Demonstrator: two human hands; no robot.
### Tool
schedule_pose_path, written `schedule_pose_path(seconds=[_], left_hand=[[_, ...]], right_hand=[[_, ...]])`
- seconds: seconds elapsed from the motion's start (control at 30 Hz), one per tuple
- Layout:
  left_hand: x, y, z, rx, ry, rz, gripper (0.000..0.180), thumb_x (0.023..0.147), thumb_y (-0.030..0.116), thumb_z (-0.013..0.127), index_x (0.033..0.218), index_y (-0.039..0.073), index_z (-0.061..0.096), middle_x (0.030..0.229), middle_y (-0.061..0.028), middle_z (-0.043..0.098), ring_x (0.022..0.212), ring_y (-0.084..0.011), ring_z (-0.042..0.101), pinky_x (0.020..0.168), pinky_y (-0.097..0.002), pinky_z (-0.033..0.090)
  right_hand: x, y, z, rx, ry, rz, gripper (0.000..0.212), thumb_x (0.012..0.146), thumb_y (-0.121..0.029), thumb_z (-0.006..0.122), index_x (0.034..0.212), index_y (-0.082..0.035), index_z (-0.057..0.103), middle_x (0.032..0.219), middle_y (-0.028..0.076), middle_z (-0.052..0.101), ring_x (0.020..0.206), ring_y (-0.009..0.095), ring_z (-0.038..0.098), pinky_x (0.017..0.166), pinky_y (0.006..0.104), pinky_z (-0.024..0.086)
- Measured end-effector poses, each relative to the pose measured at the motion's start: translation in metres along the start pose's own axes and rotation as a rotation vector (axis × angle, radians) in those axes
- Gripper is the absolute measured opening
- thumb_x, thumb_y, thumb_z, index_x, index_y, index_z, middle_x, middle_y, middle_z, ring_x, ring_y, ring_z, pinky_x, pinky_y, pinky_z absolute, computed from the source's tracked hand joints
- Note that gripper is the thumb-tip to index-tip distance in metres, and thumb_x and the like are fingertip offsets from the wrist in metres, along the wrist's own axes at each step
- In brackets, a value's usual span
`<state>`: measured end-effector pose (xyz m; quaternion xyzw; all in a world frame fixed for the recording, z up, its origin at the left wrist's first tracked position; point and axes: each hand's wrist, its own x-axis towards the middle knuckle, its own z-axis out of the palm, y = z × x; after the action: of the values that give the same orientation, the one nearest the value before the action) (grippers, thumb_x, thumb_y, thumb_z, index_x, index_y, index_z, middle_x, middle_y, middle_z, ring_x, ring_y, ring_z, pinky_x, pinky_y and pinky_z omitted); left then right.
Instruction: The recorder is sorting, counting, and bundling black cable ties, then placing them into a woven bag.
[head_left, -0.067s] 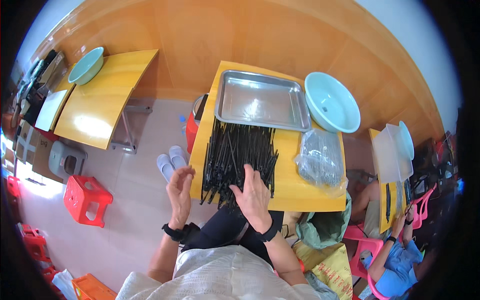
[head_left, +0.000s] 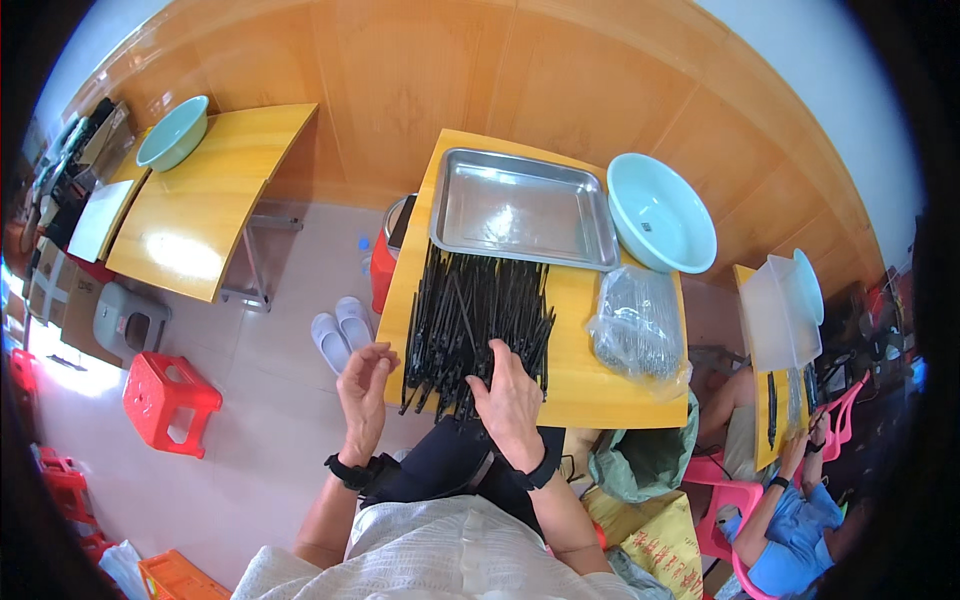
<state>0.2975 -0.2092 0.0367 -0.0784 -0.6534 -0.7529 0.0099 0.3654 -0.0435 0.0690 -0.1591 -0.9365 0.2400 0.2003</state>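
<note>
A dense bundle of thin black rods (head_left: pixel 478 315) lies at the front left of the yellow table (head_left: pixel 595 400), their near ends jutting past its edge. My right hand (head_left: pixel 508 405) is over the near ends, thumb and fingers apart, with nothing visible in it. Beside the table's left edge, my left hand (head_left: pixel 362 395) is raised with loosely bent fingers and a gap at the thumb; nothing shows in it. Right of the rods lies a clear plastic bag (head_left: pixel 637 325) with many thin grey pieces inside. Behind them sits a shallow metal tray (head_left: pixel 522 205).
A pale blue basin (head_left: pixel 662 212) stands at the table's back right. Open sacks (head_left: pixel 645 460) sit below its front right. Slippers (head_left: pixel 342 330) and a red stool (head_left: pixel 172 400) are on the floor to the left. A person in blue (head_left: pixel 790 535) works at another table on the right.
The whole view has shifted slightly downward. My left hand has come a little closer to the black rods; my right hand stays over them.
</note>
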Motion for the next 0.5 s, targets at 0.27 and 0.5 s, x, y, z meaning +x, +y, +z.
schedule_pose_path(seconds=[0.27, 0.5], left_hand=[[-0.004, -0.003, 0.018, -0.044, -0.132, -0.124, 0.011, 0.086, 0.000, 0.050, 0.095, -0.003, 0.057, 0.090, -0.0041, 0.059, 0.084, -0.0101, 0.057, 0.078, -0.0224, 0.045], [-0.008, 0.007, 0.028, -0.049, -0.158, -0.141, 0.011, 0.087, 0.003, 0.050, 0.095, -0.001, 0.057, 0.089, -0.0033, 0.059, 0.083, -0.0105, 0.057, 0.077, -0.0223, 0.045]], right_hand=[[-0.004, 0.016, -0.007, 0.290, -0.147, 0.200, 0.043, 0.071, -0.007, 0.066, 0.111, -0.004, 0.051, 0.056, 0.012, 0.051, 0.053, 0.028, 0.053, 0.051, 0.0361, 0.042], [-0.031, 0.015, -0.047, 0.152, -0.239, 0.163, 0.051, 0.074, -0.009, 0.063, 0.121, -0.006, 0.044, 0.066, 0.016, 0.056, 0.061, 0.032, 0.057, 0.056, 0.0409, 0.045]])
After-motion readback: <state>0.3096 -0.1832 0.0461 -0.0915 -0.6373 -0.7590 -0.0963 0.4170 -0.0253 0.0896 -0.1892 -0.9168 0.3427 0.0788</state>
